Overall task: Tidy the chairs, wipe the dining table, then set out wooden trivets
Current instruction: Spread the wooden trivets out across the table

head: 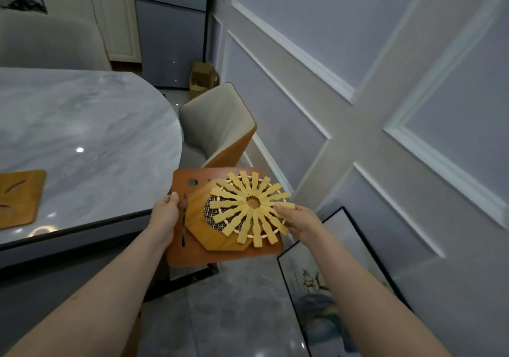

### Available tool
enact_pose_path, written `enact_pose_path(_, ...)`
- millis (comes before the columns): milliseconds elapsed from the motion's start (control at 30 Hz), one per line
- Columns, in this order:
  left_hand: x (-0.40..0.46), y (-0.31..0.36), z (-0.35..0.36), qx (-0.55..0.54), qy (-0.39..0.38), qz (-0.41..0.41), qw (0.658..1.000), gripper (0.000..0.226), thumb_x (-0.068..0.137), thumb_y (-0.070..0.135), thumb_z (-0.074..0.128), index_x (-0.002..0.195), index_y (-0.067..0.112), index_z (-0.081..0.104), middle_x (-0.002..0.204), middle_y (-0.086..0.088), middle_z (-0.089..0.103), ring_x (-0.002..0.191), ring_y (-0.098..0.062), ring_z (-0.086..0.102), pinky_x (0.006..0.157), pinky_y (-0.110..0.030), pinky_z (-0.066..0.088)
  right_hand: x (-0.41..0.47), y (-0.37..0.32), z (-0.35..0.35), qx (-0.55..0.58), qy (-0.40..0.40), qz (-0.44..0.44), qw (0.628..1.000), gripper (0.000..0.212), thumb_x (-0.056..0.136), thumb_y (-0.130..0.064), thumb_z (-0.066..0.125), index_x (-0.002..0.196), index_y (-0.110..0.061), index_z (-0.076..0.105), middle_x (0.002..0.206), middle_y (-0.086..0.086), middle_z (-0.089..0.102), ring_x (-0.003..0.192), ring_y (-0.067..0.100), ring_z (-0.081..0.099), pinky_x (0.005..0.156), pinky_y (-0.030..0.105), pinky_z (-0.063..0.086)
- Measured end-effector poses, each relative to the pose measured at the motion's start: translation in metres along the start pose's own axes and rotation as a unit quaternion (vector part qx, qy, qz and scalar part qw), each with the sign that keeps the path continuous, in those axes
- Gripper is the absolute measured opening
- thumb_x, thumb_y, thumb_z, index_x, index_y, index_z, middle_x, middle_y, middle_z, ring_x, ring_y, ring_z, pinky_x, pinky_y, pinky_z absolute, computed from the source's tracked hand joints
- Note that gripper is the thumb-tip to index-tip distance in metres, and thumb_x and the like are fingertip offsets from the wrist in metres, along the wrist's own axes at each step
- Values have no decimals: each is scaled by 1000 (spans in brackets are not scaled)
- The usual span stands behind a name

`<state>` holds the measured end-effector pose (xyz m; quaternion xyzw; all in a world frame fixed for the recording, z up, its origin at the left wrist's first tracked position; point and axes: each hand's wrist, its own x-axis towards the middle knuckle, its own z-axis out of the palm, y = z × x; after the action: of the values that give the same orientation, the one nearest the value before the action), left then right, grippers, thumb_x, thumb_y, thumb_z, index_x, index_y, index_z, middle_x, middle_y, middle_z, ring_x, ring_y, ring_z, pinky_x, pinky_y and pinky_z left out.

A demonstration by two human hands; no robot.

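I hold a stack of wooden trivets just off the grey marble dining table's (91, 125) right edge. My left hand (165, 214) grips the left edge of the bottom one, a square brown trivet (220, 254). An octagonal trivet (203, 219) with a mesh centre lies on it. On top sits a pale round sunburst trivet (248, 205) made of slats, and my right hand (298, 223) pinches its right rim. Another square brown trivet (19, 196) lies flat on the table at the far left.
A beige chair (220, 125) with an orange-brown back is tucked at the table's right end. A second beige chair (49, 42) stands at the far side. A framed picture (338, 279) leans on the panelled wall at lower right. A cardboard box (203, 77) sits by the cabinets.
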<state>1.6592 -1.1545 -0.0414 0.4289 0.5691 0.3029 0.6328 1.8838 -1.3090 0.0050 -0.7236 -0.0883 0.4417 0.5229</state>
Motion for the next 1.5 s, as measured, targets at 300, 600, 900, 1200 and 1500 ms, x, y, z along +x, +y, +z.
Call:
enact_pose_path(300,66,21,24,-20,68,-8,997,35,102,36,35,81,21,58,81,-6,63,77,-23,61,67,-34,47,90,-49,28,6,-46,19,999,17,89,-1,64,106,1,62,86,10,68,72,18,66,60,26,55)
enact_pose_path(600,158,74,3,-92,140,-16,986,37,102,36,35,94,12,61,84,-11,67,76,-26,65,62,-34,48,194,-131,122,-21,-153,3,988,9,92,-3,59,99,-6,64,90,10,70,76,18,67,63,28,53)
enact_pose_path(900,215,110,-27,-135,261,-18,956,34,101,26,40,75,13,58,65,-5,59,56,-17,55,51,-28,43,262,-197,217,-58,-254,14,965,10,92,-5,58,100,-8,64,88,7,71,80,19,67,65,32,53)
enact_pose_path(1200,248,98,-50,-205,375,-4,904,32,102,19,33,84,7,58,76,-11,61,64,-23,55,55,-29,45,350,-227,329,-96,-388,25,916,14,97,-2,49,100,-8,62,94,10,66,82,21,62,76,36,51)
enact_pose_path(1500,234,56,-58,-205,526,-63,823,36,102,29,37,77,17,59,79,-5,59,76,-23,55,79,-38,45,417,-207,393,-111,-384,68,914,9,96,-2,51,101,-5,59,76,5,67,70,19,62,68,33,51)
